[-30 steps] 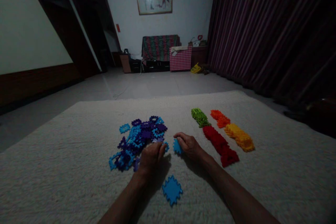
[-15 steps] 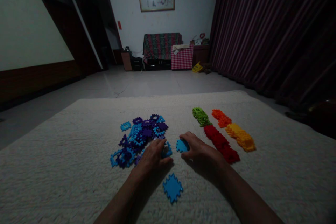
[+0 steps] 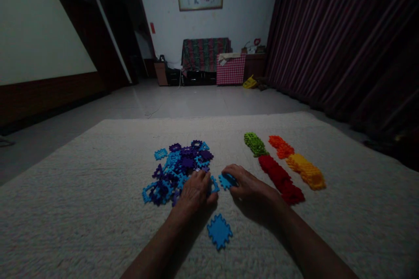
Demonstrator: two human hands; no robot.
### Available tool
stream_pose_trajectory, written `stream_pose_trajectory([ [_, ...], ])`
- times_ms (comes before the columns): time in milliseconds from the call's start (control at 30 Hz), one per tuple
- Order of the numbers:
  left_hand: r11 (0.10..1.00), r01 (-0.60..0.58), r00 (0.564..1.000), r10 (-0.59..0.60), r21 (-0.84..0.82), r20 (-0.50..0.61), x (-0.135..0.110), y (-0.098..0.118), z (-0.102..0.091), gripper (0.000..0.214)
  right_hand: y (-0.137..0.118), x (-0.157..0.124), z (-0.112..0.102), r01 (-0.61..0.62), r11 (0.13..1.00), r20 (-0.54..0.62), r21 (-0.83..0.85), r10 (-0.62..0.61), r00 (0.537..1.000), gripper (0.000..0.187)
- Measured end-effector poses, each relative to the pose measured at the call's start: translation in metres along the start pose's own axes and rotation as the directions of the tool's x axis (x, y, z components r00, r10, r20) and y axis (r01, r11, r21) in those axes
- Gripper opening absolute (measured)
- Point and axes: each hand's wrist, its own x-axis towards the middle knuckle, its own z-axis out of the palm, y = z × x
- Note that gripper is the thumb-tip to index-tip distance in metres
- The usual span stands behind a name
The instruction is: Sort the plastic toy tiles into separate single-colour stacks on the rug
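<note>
- Landmark: lone blue piece (image 3: 219, 231), laid flat on the pale mat (image 3: 98, 231), nearest the person. Toothed edge; set diamond-wise, one corner pointed at the person, the opposite one away. Clear long axis cannot be told.
- Left hand (image 3: 195, 191): placed beyond and left of the landmark, back up, lowered over a blue frame piece (image 3: 216, 186). Thumb and fingers are set narrowly apart; a firm grip cannot be told.
- Blue frame piece: located beyond the landmark, partly covered by the left hand; its long axis is hidden.
- Right hand (image 3: 245, 182): placed beyond and right of the landmark, half curled. A second blue piece (image 3: 225, 181) is framed by thumb and fingertips; whether it is gripped cannot be told.
- Second blue piece: located beyond the landmark, just beside the frame piece; teeth pointed left, right part covered.
- Purple-and-blue pile (image 3: 187, 163): spread beyond and left of the landmark, pieces turned every way.
- Green row (image 3: 255, 144), red row (image 3: 280, 179), orange row (image 3: 281, 147), yellow row (image 3: 307, 171): all placed beyond and right of the landmark, long axes slanted from far left to near right.
</note>
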Motion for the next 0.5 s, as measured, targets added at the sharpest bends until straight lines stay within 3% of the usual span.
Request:
stream_pose_trajectory([
  [100, 1.000, 0.006, 1.000, -0.006, -0.013, 0.011, -0.001, -0.002, -0.003, 0.053, 0.007, -0.007, 0.005, 0.170, 0.984, -0.053, -0.054, -0.172, 0.984, 0.028],
  [167, 1.000, 0.012, 1.000, -0.012, -0.022, 0.022, 0.000, -0.003, -0.005, 0.058, 0.015, -0.006, 0.010, 0.207, 0.976, -0.089, -0.069, -0.213, 0.973, 0.023],
  [267, 0.999, 0.008, 0.999, -0.006, -0.039, 0.050, 0.002, -0.002, -0.009, 0.060, 0.025, 0.006, 0.018, 0.069, 0.998, -0.058, -0.014, -0.070, 0.996, 0.026],
  [367, 0.999, 0.022, 0.996, -0.018, -0.041, 0.091, 0.004, 0.000, -0.014, 0.046, 0.031, 0.017, 0.023, -0.096, 0.995, 0.012, 0.037, 0.096, 0.995, 0.033],
  [500, 0.998, 0.008, 0.997, -0.003, -0.065, 0.077, 0.006, -0.002, -0.016, 0.022, 0.033, 0.013, 0.025, -0.103, 0.994, 0.010, 0.035, 0.102, 0.995, 0.035],
])
